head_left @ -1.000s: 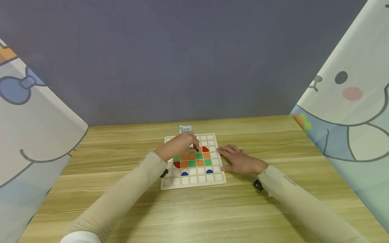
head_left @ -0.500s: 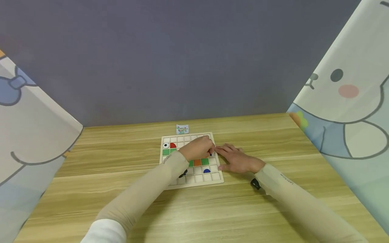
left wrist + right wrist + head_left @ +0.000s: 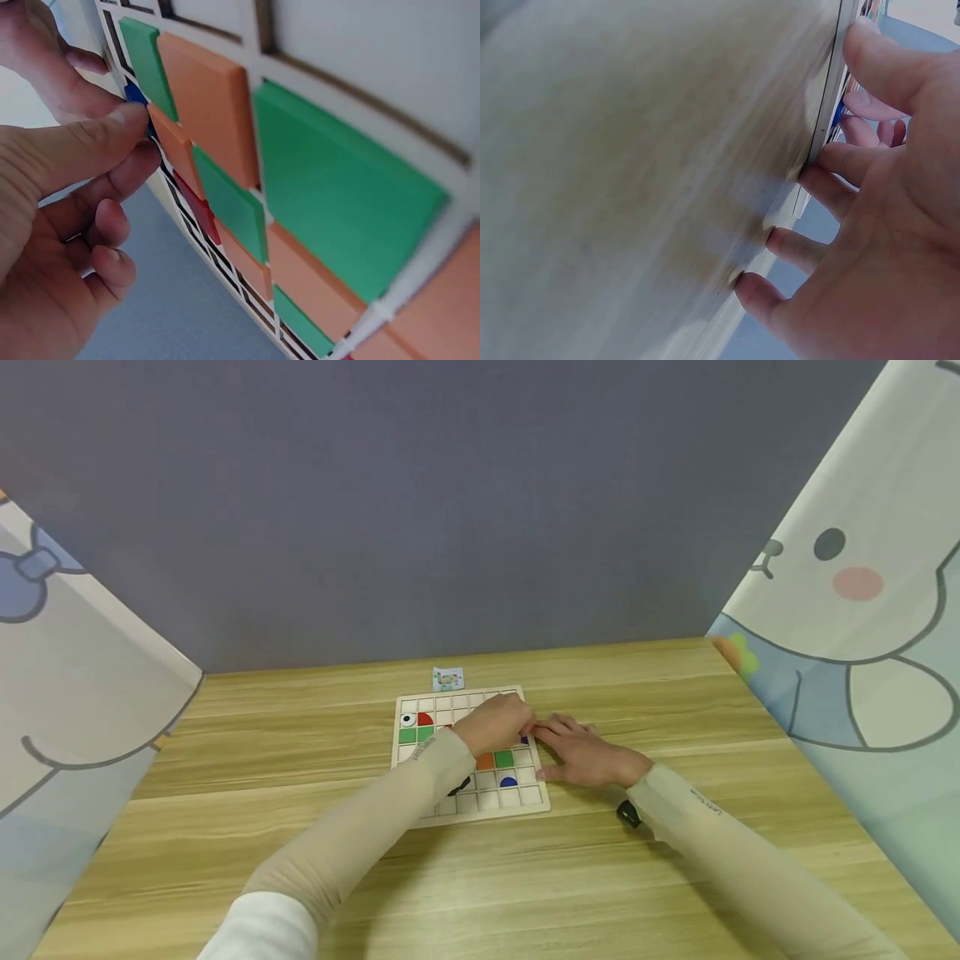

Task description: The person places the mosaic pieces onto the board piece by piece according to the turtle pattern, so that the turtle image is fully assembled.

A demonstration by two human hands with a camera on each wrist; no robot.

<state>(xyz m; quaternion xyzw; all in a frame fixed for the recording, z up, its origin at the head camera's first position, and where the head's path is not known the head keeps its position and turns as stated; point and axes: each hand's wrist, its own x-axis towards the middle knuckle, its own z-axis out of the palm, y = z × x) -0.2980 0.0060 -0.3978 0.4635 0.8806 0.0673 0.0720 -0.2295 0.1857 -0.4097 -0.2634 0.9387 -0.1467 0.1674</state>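
Note:
My left hand (image 3: 495, 724) reaches over the right part of a white gridded board (image 3: 480, 816). In the left wrist view its thumb and forefinger pinch a small blue tile (image 3: 135, 93) at a cell beside a green tile (image 3: 146, 56) and an orange tile (image 3: 174, 142); the other fingers are curled. My right hand (image 3: 588, 756) lies at the board's right edge with fingers spread, thumb and forefinger against the edge and other fingertips on the table, as the right wrist view shows. The left hand and forearm hide the middle of the board.
A small picture card (image 3: 448, 679) lies behind the board on the wooden table (image 3: 600, 893). On the board's left sit an eye tile (image 3: 407, 719) and a red rounded tile (image 3: 425, 719). A blue half-round tile (image 3: 508, 782) lies nearer the front. A grey wall (image 3: 450, 510) rises behind.
My left hand has moved right across the board with the blue tile, down to a cell near the right edge. The right hand keeps its place at the board's edge; the head view shifted slightly.

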